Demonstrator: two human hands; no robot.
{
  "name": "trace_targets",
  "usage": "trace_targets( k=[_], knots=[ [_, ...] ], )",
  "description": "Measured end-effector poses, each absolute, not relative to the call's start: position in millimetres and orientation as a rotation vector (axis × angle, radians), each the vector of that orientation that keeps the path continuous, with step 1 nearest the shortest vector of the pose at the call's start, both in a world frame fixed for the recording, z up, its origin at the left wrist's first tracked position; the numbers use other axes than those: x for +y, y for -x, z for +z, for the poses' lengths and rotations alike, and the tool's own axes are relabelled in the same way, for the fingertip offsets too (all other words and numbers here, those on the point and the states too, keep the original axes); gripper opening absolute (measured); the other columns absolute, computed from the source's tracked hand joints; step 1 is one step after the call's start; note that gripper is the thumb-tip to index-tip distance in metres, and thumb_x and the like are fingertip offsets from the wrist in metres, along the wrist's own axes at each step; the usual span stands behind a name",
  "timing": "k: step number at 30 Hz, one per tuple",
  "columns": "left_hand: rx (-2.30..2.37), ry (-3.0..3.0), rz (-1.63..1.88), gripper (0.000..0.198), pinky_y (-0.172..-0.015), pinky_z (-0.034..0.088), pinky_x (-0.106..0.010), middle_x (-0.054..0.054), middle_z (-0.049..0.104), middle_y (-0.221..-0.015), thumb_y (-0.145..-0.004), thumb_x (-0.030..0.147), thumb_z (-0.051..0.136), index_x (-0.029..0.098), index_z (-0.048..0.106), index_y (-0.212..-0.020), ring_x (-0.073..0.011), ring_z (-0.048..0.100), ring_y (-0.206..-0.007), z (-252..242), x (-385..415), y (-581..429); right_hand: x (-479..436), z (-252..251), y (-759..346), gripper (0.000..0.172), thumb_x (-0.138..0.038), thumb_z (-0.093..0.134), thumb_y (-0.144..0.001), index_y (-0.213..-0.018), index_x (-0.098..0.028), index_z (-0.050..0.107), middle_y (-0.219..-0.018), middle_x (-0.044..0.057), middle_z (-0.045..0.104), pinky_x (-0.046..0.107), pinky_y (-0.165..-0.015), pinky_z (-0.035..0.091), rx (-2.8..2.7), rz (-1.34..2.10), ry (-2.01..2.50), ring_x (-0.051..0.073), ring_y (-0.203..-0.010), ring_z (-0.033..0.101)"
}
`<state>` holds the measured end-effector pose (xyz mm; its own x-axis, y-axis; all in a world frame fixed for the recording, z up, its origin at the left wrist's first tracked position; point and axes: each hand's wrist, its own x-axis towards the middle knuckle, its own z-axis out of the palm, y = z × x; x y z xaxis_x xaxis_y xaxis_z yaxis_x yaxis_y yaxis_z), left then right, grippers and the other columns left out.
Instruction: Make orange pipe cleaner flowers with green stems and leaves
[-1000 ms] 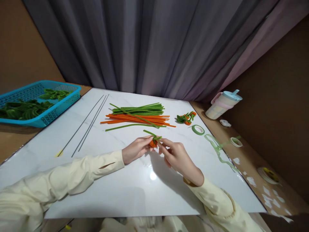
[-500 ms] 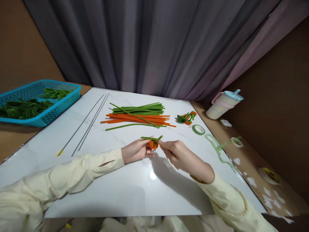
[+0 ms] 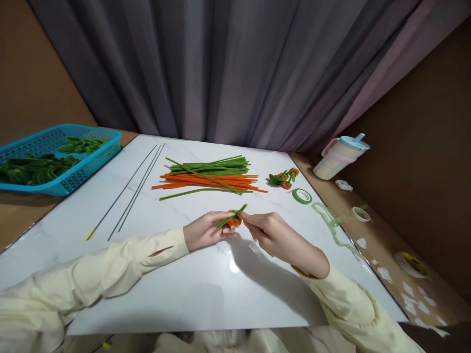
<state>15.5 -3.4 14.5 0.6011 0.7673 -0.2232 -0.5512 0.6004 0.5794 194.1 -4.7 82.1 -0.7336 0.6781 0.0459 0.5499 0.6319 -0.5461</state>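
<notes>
Between my hands is a small orange pipe-cleaner ball (image 3: 234, 222) with green pipe-cleaner pieces (image 3: 241, 209) crossing its top. My left hand (image 3: 208, 229) is closed around the ball from the left, thumb on top and fingers below. From the right, my right hand (image 3: 270, 235) pinches at the green piece beside the ball; its fingertips partly hide the spot. Beyond my hands lie a bundle of orange pipe cleaners (image 3: 206, 181) and a bundle of green pipe cleaners (image 3: 217, 165). Several finished orange pieces with green tops (image 3: 285, 179) rest to the right.
A blue basket (image 3: 66, 185) of green leaf shapes stands at the left. Thin dark wires (image 3: 128, 191) lie on the white tabletop (image 3: 154, 294). At the right are a green tape roll (image 3: 302, 196), loose green tape (image 3: 333, 228), a tumbler (image 3: 336, 157) and paper scraps (image 3: 408, 296).
The green piece on top of the orange ball has turned from lying nearly level to a slant, its left end now lower. Both hands stay in nearly the same place.
</notes>
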Motion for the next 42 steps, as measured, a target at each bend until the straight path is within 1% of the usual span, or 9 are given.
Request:
trace_targets(
  k=[6, 11, 14, 16, 20, 24, 30, 34, 42],
  knots=[
    [0.557, -0.528, 0.879, 0.013, -0.083, 0.049, -0.033, -0.003, 0.053, -0.070, -0.081, 0.014, 0.055, 0.007, 0.064, -0.074, -0.0064, 0.044, -0.054, 13, -4, -16, -2, 82, -199, 0.023, -0.014, 0.035, -0.088, -0.095, -0.016, 0.056, -0.060, -0.002, 0.051, 0.018, -0.045, 0.036, -2.477, 0.938, 1.033, 0.007, -0.044, 0.042],
    [0.611, -0.553, 0.926, 0.015, -0.079, 0.051, -0.033, -0.004, 0.055, -0.074, -0.081, 0.015, 0.055, 0.006, 0.066, -0.076, -0.0073, 0.045, -0.057, 14, -2, -14, 2, 81, -215, 0.036, -0.037, 0.039, -0.091, -0.125, -0.023, 0.038, -0.076, -0.001, 0.060, 0.015, -0.027, 0.032, -2.256, 1.367, 1.182, 0.005, -0.033, 0.044],
    [0.643, -0.541, 0.936, 0.016, -0.077, 0.051, -0.031, -0.007, 0.058, -0.082, -0.081, 0.015, 0.054, 0.006, 0.067, -0.079, -0.0069, 0.044, -0.057, 16, 0, -13, 11, 69, -226, 0.032, -0.037, 0.038, -0.092, -0.119, -0.021, 0.042, -0.077, 0.001, 0.062, 0.017, -0.035, 0.038, -2.260, 1.229, 1.177, 0.006, -0.038, 0.048],
    [0.665, -0.533, 0.921, 0.018, -0.075, 0.051, -0.030, -0.008, 0.058, -0.083, -0.082, 0.015, 0.053, 0.005, 0.068, -0.082, -0.0064, 0.042, -0.055, 17, 0, -13, 21, 53, -230, 0.024, -0.033, 0.038, -0.093, -0.109, -0.018, 0.050, -0.073, 0.001, 0.062, 0.021, -0.046, 0.043, -2.332, 0.906, 1.216, 0.008, -0.044, 0.051],
    [0.677, -0.535, 0.884, 0.019, -0.074, 0.050, -0.029, -0.006, 0.054, -0.075, -0.080, 0.017, 0.054, 0.004, 0.068, -0.085, -0.0071, 0.042, -0.056, 17, 0, -12, 40, 12, -232, 0.024, -0.026, 0.040, -0.093, -0.095, -0.016, 0.061, -0.086, 0.009, 0.063, 0.028, -0.069, 0.045, -2.430, 0.420, 1.109, 0.017, -0.077, 0.059],
    [0.697, -0.589, 0.842, 0.017, -0.076, 0.049, -0.029, -0.003, 0.051, -0.068, -0.078, 0.020, 0.059, 0.006, 0.069, -0.080, -0.0080, 0.042, -0.058, 18, -3, -14, 48, -7, -228, 0.026, -0.023, 0.038, -0.094, -0.093, -0.015, 0.063, -0.088, 0.011, 0.061, 0.031, -0.071, 0.043, -2.453, 0.133, 0.996, 0.019, -0.081, 0.054],
    [0.777, -0.676, 0.835, 0.016, -0.076, 0.047, -0.030, 0.000, 0.049, -0.063, -0.074, 0.023, 0.064, 0.008, 0.067, -0.073, -0.0078, 0.043, -0.057, 19, -6, -16, 31, 16, -223, 0.012, -0.017, 0.043, -0.090, -0.097, -0.016, 0.054, -0.088, 0.009, 0.060, 0.035, -0.074, 0.043, -2.275, 0.281, 0.627, 0.020, -0.083, 0.053],
    [0.805, -0.721, 0.805, 0.018, -0.073, 0.046, -0.029, 0.001, 0.048, -0.062, -0.074, 0.027, 0.066, 0.009, 0.067, -0.073, -0.0073, 0.041, -0.057, 16, -8, -17, 15, 28, -215, 0.013, -0.018, 0.045, -0.090, -0.102, -0.017, 0.050, -0.087, 0.008, 0.061, 0.034, -0.072, 0.043, -2.306, 0.360, 0.526, 0.019, -0.080, 0.052],
    [0.793, -0.807, 0.684, 0.023, -0.067, 0.045, -0.028, 0.002, 0.046, -0.058, -0.069, 0.033, 0.070, 0.011, 0.067, -0.069, -0.0098, 0.043, -0.058, 18, -11, -22, 14, 31, -208, 0.019, -0.012, 0.035, -0.092, -0.088, -0.017, 0.053, -0.075, 0.007, 0.061, 0.032, -0.068, 0.043, -2.294, 0.496, 0.413, 0.016, -0.071, 0.051]
  ],
)
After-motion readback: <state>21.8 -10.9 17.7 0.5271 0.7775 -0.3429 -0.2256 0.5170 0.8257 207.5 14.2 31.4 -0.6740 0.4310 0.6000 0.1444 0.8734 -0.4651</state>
